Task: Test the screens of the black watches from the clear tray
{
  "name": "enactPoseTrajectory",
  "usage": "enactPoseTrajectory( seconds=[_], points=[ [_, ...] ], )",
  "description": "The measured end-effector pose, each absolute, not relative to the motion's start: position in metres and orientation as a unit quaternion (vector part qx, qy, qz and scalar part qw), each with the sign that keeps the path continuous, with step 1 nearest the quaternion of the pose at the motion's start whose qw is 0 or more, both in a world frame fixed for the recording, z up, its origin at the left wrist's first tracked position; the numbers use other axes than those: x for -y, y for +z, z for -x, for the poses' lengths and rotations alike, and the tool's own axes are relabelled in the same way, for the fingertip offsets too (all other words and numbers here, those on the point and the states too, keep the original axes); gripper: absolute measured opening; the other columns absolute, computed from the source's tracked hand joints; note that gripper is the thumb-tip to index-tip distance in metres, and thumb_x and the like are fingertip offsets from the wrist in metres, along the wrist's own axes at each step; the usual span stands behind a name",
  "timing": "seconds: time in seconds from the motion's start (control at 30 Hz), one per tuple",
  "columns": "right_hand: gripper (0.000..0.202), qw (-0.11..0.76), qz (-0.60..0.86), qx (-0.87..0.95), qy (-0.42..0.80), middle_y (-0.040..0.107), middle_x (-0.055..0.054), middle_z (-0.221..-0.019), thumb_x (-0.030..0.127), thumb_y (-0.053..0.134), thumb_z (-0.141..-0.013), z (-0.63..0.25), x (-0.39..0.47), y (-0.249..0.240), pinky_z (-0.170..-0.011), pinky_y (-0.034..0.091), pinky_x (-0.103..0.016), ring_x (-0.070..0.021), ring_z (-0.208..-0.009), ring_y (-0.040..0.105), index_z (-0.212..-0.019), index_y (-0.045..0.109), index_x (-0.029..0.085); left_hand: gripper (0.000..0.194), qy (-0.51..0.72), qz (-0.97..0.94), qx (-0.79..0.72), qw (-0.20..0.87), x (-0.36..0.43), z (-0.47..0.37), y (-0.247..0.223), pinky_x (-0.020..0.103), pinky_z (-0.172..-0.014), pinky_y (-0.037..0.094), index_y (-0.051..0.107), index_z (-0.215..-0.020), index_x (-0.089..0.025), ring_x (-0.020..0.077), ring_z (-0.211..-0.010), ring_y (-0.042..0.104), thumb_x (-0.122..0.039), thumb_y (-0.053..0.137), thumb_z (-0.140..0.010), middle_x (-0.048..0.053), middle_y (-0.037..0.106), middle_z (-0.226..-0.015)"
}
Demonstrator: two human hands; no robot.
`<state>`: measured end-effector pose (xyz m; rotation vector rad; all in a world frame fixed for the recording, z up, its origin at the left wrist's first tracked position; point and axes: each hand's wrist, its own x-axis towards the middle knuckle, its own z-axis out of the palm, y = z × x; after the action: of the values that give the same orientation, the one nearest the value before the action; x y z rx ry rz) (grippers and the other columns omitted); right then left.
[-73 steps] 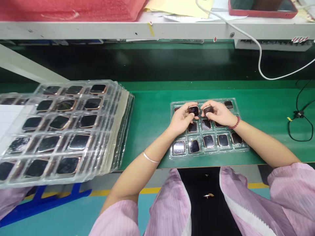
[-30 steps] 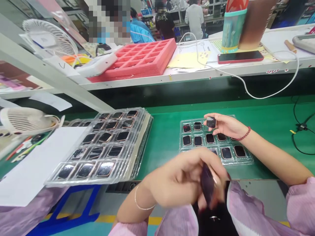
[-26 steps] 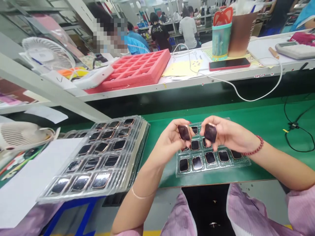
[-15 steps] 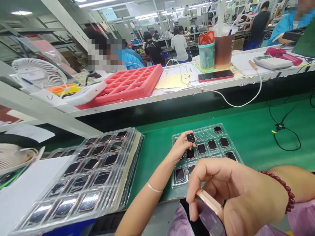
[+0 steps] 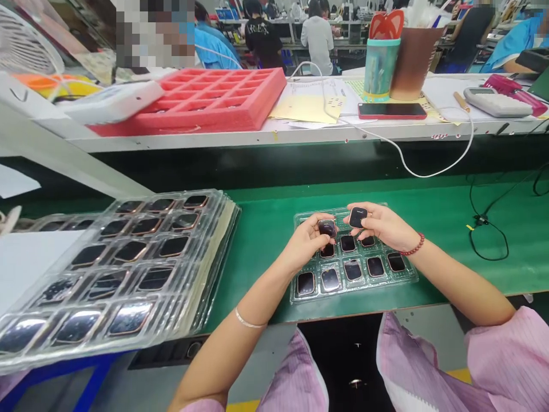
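Observation:
A clear plastic tray (image 5: 317,296) holding several dark square watch faces lies on the green bench top. Over its back left part, my left hand (image 5: 309,239) grips a watch face (image 5: 326,228) between thumb and fingers. My right hand (image 5: 381,223) pinches another watch face (image 5: 357,217), dark side showing, just above the back of the tray. The two held pieces are close together but apart. Both hands partly cover the tray's back rows.
Stacked clear trays of watch faces (image 5: 128,250) stand at the left. On the shelf are a red foam tray (image 5: 266,103), a phone (image 5: 392,111), cups (image 5: 381,71) and a calculator (image 5: 493,103). A black cable (image 5: 489,257) lies at the right. People sit beyond.
My right hand has moved from close to the camera out over the tray, still with a watch face in it. My left hand stays over the tray. The view has shifted and levelled.

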<state>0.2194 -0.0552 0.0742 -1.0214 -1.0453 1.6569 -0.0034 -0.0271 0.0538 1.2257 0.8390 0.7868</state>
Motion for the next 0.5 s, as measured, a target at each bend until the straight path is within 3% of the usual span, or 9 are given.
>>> enactPoseTrajectory(
  seconds=[0.13,0.23,0.4,0.5],
  points=[
    [0.045,0.441,0.419,0.469,0.641,0.076,-0.01,-0.113,0.015,0.075,-0.079,-0.223,0.055,0.061,-0.066,0.065,-0.023,-0.0149,-0.08,0.076,-0.123,0.065,0.018,0.047,0.345,-0.546,-0.37,0.668,0.033,0.005,0.061,0.021,-0.054,0.046,0.062,-0.113,-0.016,0.0132,-0.07,0.068,-0.012,0.067,-0.066,0.004,0.07,-0.095],
    [0.046,0.436,0.404,0.494,0.635,0.075,-0.01,-0.113,0.023,0.077,-0.08,-0.222,0.058,0.062,-0.065,0.065,-0.024,-0.0157,-0.082,0.075,-0.124,0.066,0.02,0.042,0.354,-0.549,-0.353,0.669,0.036,0.004,0.061,0.022,-0.054,0.047,0.063,-0.113,-0.015,0.0143,-0.07,0.069,-0.019,0.071,-0.072,0.004,0.07,-0.092],
    [0.026,0.442,0.411,0.524,0.601,0.075,-0.005,-0.089,0.033,0.076,-0.086,-0.218,0.058,0.063,-0.058,0.06,-0.022,-0.0095,-0.062,0.067,-0.105,0.07,0.016,0.032,0.365,-0.545,-0.34,0.674,0.038,0.002,0.062,0.02,-0.051,0.045,0.067,-0.108,-0.014,0.0129,-0.063,0.068,-0.033,0.072,-0.084,0.005,0.072,-0.084],
    [0.039,0.435,0.372,0.503,0.648,0.074,-0.003,-0.09,0.032,0.082,-0.082,-0.218,0.07,0.074,-0.056,0.058,-0.019,-0.007,-0.06,0.064,-0.115,0.065,0.018,0.039,0.343,-0.539,-0.306,0.706,0.046,0.013,0.076,0.019,-0.052,0.047,0.066,-0.115,-0.016,0.0123,-0.063,0.069,-0.032,0.078,-0.081,0.007,0.075,-0.09]
  ],
)
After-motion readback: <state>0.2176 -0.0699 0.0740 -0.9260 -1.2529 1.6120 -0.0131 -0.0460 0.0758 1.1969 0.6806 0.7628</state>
